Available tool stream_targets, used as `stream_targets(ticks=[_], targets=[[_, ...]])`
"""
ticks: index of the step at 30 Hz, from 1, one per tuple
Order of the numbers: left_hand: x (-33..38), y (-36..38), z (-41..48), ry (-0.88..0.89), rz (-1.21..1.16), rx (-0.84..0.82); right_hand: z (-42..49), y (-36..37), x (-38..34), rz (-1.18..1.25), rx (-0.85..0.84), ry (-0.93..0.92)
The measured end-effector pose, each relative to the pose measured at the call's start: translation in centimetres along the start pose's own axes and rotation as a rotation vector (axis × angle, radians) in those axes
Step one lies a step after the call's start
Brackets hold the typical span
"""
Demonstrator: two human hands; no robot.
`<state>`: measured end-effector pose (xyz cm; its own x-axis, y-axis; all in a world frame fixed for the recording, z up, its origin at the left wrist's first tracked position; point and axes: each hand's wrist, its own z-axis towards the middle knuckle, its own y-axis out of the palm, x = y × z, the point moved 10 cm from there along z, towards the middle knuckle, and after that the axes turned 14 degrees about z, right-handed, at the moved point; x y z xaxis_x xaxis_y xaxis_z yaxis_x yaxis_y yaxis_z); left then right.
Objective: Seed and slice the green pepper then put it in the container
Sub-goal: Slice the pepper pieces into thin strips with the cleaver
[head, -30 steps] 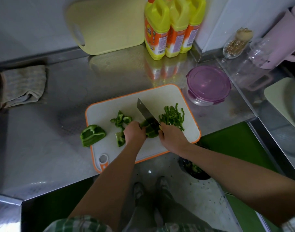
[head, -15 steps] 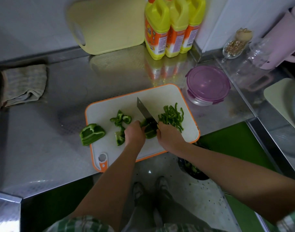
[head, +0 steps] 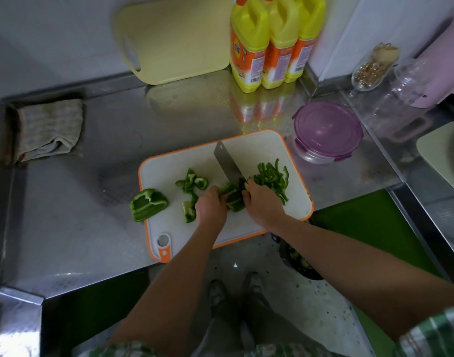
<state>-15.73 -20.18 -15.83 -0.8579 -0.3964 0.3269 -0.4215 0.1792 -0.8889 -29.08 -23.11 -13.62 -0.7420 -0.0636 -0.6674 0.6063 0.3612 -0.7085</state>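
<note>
1. Green pepper piece (head: 232, 199) lies near the middle of the white, orange-rimmed cutting board (head: 169, 166). The curled fingers of the left hand (head: 211, 206) pin it down, while the right hand (head: 263, 202) grips a knife (head: 227, 162) whose blade stands against the piece's right side.
2. Cut strips (head: 272, 176) lie heaped just right of the blade, and small scraps (head: 192, 182) lie left of the left hand. A larger chunk (head: 147, 204) straddles the board's left edge, half on the steel counter (head: 92, 228).
3. The pepper looks light and crisp-walled, with a waxy skin that is likely to slip and a curve that may rock. It is best pressed flat, with fingertips tucked back from the blade. The strips look thin and bendy, so they would be easier to gather in a bunch or scoop up on the blade.
4. The container (head: 327, 130), its purple lid on, stands on the counter just beyond the board's far right corner. The lid has to come off before anything goes in.
5. The board sits at the counter's front edge and seems to overhang it, so strips pushed toward the person could drop to the floor. Bare steel lies open to the left. The yellow bottles (head: 272, 42) at the back wall stand well apart from the board.
</note>
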Motion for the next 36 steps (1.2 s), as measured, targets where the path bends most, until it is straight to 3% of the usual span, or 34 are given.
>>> stream_targets(ticks=[7,16,23,29,36], targets=[[-0.1,0.5,0.1,-0.106,0.02,-0.036,-1.7,0.2,1.2,-0.027,-0.061,-0.018],[-0.4,-0.1,0.1,0.069,-0.153,-0.011,-0.4,0.1,0.5,0.004,0.004,0.031],[-1.0,1.2,-0.1,-0.084,-0.139,-0.1,-0.7,-2.4,0.0,0.114,0.099,-0.031],[-2.0,1.2,0.3,-0.251,-0.119,-0.091,-1.8,-1.5,-0.4,0.02,-0.071,-0.085],[-2.1,0.8,0.7,-0.345,-0.167,-0.036,-2.3,-2.2,-0.4,0.023,-0.026,-0.116]])
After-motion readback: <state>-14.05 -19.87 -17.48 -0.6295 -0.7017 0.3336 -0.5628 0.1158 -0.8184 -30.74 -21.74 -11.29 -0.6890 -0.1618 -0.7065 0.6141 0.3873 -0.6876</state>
